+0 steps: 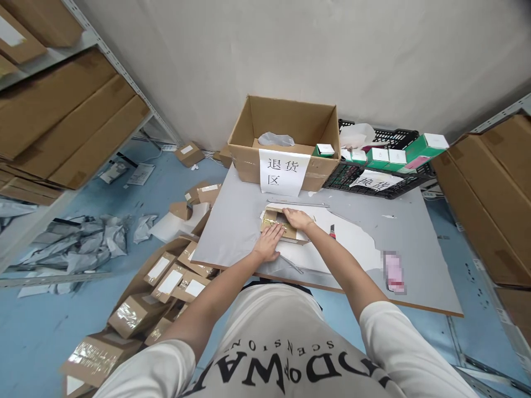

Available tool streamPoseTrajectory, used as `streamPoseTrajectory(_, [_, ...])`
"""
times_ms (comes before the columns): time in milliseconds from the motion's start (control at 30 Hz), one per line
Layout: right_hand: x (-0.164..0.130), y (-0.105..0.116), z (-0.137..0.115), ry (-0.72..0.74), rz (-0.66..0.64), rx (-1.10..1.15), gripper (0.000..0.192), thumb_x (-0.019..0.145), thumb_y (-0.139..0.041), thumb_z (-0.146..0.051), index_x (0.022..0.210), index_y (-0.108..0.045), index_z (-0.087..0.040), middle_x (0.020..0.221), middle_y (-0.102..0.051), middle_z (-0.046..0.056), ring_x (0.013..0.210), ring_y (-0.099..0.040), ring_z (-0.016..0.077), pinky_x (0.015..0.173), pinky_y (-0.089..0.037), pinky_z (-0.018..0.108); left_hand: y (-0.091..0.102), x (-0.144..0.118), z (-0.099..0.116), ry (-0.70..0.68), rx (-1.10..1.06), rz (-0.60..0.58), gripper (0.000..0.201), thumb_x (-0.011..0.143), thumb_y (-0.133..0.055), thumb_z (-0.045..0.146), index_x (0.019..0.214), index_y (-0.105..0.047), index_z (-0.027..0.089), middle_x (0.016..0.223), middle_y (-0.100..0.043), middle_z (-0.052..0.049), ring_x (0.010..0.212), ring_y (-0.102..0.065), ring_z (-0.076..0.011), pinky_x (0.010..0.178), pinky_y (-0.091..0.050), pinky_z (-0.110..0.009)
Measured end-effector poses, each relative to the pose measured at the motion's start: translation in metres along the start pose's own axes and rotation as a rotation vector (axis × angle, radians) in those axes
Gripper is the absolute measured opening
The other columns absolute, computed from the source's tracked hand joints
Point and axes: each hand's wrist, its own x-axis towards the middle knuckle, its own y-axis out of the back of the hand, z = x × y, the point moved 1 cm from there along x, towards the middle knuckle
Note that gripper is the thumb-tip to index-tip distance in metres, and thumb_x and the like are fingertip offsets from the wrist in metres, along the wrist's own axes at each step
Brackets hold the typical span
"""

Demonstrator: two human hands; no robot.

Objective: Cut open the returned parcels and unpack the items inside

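A small brown cardboard box (pixel 269 219) with shiny tape lies on white sheet material on the table, a dark gap showing in its top. My left hand (pixel 269 243) holds its near left side, with the fingers stretched over the taped top and the thumb lower down. At the far edge, the fingers of my right hand (pixel 297 219) are bent around the cardboard beside the gap; their tips are partly hidden. Just right of the box lies a red and black utility knife (pixel 332 231).
Behind stand a large open carton (pixel 243 157) with a paper sign and a black crate (pixel 390 190) of green-white boxes (pixel 427 145). A pinkish, blurred-out phone-like item (pixel 394 272) lies at right. Parcels (pixel 139 314) fill the left floor, beside a shelf (pixel 89 41).
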Motion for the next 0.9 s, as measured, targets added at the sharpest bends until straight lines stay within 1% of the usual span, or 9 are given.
streamPoseTrajectory(67, [0.004,0.013,0.011,-0.023,-0.030,0.035,0.039,0.095,-0.023,-0.021,0.126,-0.046,-0.017,0.112,-0.064,0.016,0.097,-0.061,0.0266,0.080,-0.044,0.038,0.000,-0.001,0.002,0.009,0.010,-0.001,0.096,0.069,-0.059,0.040,0.147,-0.012,0.009,0.154,-0.010,-0.014,0.142,-0.001,-0.0288,0.113,-0.005,-0.044])
streamPoseTrajectory(133, [0.007,0.025,0.027,-0.097,-0.017,0.052,0.039,0.096,-0.025,-0.035,0.118,-0.052,-0.018,0.105,-0.066,0.015,0.095,-0.062,0.0274,0.079,-0.044,0.037,0.000,-0.002,0.002,0.013,0.018,-0.003,0.097,0.068,-0.060,0.040,0.147,-0.011,0.009,0.155,-0.009,-0.014,0.142,0.000,-0.0288,0.113,-0.005,-0.044])
streamPoseTrajectory(233, [0.008,0.030,0.052,-0.333,0.026,0.114,0.047,0.093,-0.028,-0.052,0.107,-0.059,-0.018,0.104,-0.065,0.016,0.097,-0.060,0.0278,0.080,-0.042,0.036,0.000,-0.004,0.002,0.003,0.024,0.001,0.096,0.069,-0.058,0.039,0.147,-0.010,0.010,0.155,-0.008,-0.013,0.142,0.000,-0.0281,0.113,-0.004,-0.043])
streamPoseTrajectory(367, [0.001,0.013,0.071,-0.558,0.179,0.140,0.046,0.088,-0.044,-0.054,0.116,-0.054,-0.018,0.115,-0.058,0.015,0.109,-0.053,0.0276,0.091,-0.036,0.039,0.001,-0.006,0.002,-0.005,0.022,0.010,0.095,0.070,-0.056,0.039,0.148,-0.009,0.010,0.155,-0.007,-0.013,0.142,0.001,-0.0278,0.113,-0.003,-0.043])
streamPoseTrajectory(500, [-0.002,-0.011,0.069,-0.672,0.249,0.185,0.045,0.088,-0.049,-0.049,0.120,-0.050,-0.018,0.119,-0.053,0.015,0.114,-0.047,0.0277,0.095,-0.031,0.042,0.002,-0.005,0.001,-0.008,0.008,-0.014,0.094,0.071,-0.056,0.038,0.147,-0.009,0.009,0.155,-0.008,-0.013,0.142,0.000,-0.0279,0.114,-0.005,-0.044])
streamPoseTrajectory(600, [-0.002,-0.018,0.063,-0.661,0.287,0.190,0.038,0.090,-0.046,-0.043,0.118,-0.052,-0.017,0.117,-0.054,0.015,0.112,-0.047,0.0285,0.096,-0.030,0.045,0.006,-0.003,-0.001,-0.019,-0.050,-0.006,0.089,0.074,-0.054,0.037,0.147,-0.011,0.010,0.154,-0.015,-0.014,0.142,-0.006,-0.0262,0.114,-0.009,-0.043])
streamPoseTrajectory(733, [-0.012,-0.016,0.057,-0.493,0.389,0.175,0.037,0.092,-0.041,-0.033,0.122,-0.051,-0.014,0.127,-0.049,0.018,0.117,-0.043,0.0296,0.100,-0.027,0.046,0.021,0.001,-0.018,-0.024,-0.171,0.051,0.079,0.079,-0.052,0.036,0.146,-0.018,0.012,0.150,-0.026,-0.015,0.139,-0.023,-0.0231,0.112,-0.020,-0.038])
streamPoseTrajectory(800, [-0.024,-0.014,0.052,-0.424,0.439,0.167,0.042,0.092,-0.039,-0.029,0.129,-0.045,-0.013,0.137,-0.041,0.020,0.127,-0.034,0.0307,0.103,-0.023,0.050,0.035,0.005,-0.034,-0.057,-0.188,0.059,0.085,0.076,-0.059,0.043,0.146,-0.019,0.014,0.151,-0.026,-0.014,0.139,-0.023,-0.0248,0.112,-0.021,-0.039])
streamPoseTrajectory(900, [-0.046,-0.014,0.041,-0.289,0.496,0.142,0.048,0.091,-0.038,-0.026,0.136,-0.038,-0.012,0.147,-0.029,0.019,0.136,-0.020,0.0309,0.107,-0.017,0.054,0.054,0.016,-0.063,-0.116,-0.128,0.004,0.113,0.061,-0.070,0.053,0.147,-0.010,0.012,0.153,-0.015,-0.018,0.141,-0.010,-0.0307,0.113,-0.011,-0.044])
